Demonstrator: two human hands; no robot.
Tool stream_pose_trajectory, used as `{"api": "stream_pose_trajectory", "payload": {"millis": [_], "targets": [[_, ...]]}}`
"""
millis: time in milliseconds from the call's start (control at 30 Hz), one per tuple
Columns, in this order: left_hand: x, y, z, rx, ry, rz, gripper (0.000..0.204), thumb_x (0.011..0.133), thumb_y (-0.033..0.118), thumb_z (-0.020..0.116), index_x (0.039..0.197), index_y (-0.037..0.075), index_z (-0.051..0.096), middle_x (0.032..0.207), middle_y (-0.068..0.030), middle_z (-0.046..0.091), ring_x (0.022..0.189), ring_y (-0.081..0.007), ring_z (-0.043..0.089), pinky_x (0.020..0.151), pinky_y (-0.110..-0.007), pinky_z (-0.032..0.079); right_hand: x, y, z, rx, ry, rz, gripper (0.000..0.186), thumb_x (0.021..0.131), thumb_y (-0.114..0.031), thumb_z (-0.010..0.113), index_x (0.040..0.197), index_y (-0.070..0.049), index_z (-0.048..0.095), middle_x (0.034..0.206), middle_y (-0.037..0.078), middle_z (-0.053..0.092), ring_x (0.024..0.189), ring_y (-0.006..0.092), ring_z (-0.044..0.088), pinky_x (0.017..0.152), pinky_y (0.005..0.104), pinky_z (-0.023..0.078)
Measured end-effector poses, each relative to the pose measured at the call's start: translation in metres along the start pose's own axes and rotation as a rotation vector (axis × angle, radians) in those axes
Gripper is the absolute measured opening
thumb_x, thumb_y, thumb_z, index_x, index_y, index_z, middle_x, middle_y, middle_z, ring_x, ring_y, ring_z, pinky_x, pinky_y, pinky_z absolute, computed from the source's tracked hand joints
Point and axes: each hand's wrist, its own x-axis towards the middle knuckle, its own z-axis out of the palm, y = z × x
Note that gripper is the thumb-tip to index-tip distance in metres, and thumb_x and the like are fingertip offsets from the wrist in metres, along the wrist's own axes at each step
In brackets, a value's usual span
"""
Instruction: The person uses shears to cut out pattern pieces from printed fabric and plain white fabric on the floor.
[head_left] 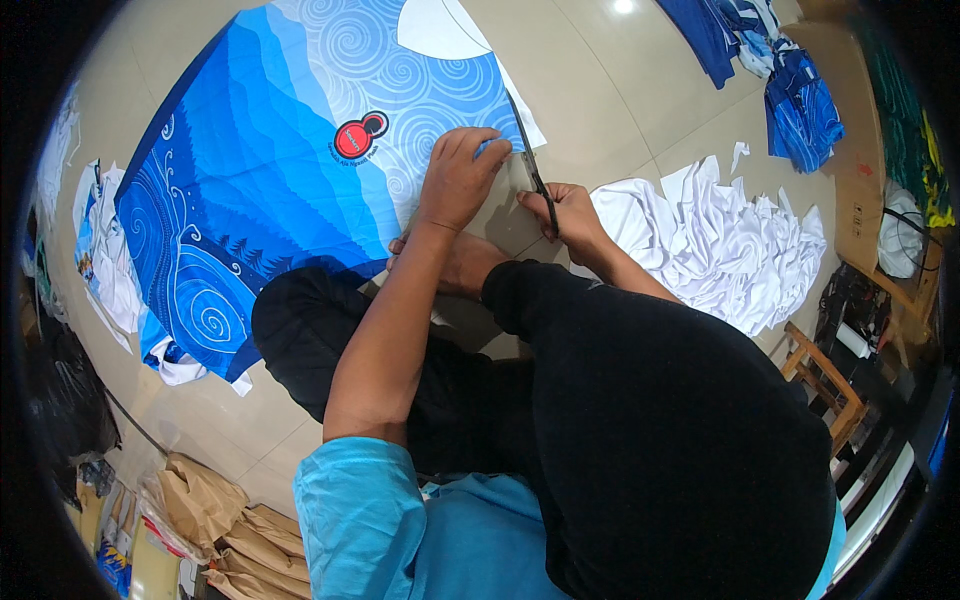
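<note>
A large blue printed fabric piece [290, 150], with swirls, hill shapes and a red and black emblem, lies spread on the floor before me. My left hand [463, 180] has its fingers curled at the right edge of the fabric, pinching it near a corner. My right hand [570, 218] is closed around the handles of black scissors [538, 180]. Their blades run up along the fabric's right edge, next to a narrow white margin strip [525, 110]. Part of the blades and the left fingertips' grip are hard to make out.
Crumpled white fabric offcuts [720, 245] are heaped to my right. Blue garments [800, 110] lie at the far right beside a cardboard box [860, 180]. More scraps [105, 250] lie at left. Brown paper bundles [235, 520] sit at lower left, a wooden frame [825, 380] at right.
</note>
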Motion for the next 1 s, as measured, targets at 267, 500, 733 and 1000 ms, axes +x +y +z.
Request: {"api": "stream_pose_trajectory", "payload": {"millis": [267, 500, 733, 1000], "targets": [[0.0, -0.002, 0.001, 0.0, 0.007, 0.01, 0.025, 0.091, 0.012, 0.081, 0.115, 0.018, 0.073, 0.123, -0.0006, 0.07, 0.121, -0.0266, 0.067, 0.108, -0.046, 0.052, 0.0, 0.005, -0.002, -0.009, -0.002, -0.004, 0.032, 0.094, -0.023, 0.085, 0.073, -0.006, 0.067, 0.06, 0.003, 0.061, 0.05, 0.0113, 0.054, 0.047, 0.029, 0.036], [0.0, -0.002, 0.001, -0.008, 0.001, 0.018, 0.026, 0.092, 0.013, 0.081, 0.116, 0.018, 0.072, 0.124, -0.0009, 0.069, 0.123, -0.0272, 0.066, 0.109, -0.046, 0.051, 0.007, -0.003, 0.001, -0.019, 0.008, -0.025, 0.038, 0.093, -0.031, 0.084, 0.071, -0.007, 0.064, 0.06, 0.002, 0.059, 0.05, 0.0109, 0.053, 0.047, 0.0297, 0.036], [-0.001, -0.002, 0.0, -0.013, -0.003, 0.01, 0.025, 0.094, 0.015, 0.08, 0.117, 0.018, 0.072, 0.125, -0.0012, 0.069, 0.124, -0.0276, 0.065, 0.109, -0.047, 0.051, 0.013, -0.014, 0.004, -0.019, -0.005, -0.058, 0.041, 0.093, -0.031, 0.085, 0.069, -0.009, 0.062, 0.057, 0.002, 0.058, 0.047, 0.011, 0.051, 0.046, 0.0298, 0.035], [-0.001, -0.003, 0.001, -0.017, -0.001, 0.01, 0.025, 0.094, 0.015, 0.08, 0.117, 0.018, 0.071, 0.126, -0.0009, 0.069, 0.124, -0.028, 0.065, 0.109, -0.047, 0.051, 0.02, -0.007, 0.001, -0.006, -0.025, -0.09, 0.042, 0.094, -0.032, 0.086, 0.069, -0.008, 0.062, 0.057, 0.002, 0.058, 0.046, 0.0111, 0.051, 0.046, 0.0297, 0.034]]}}
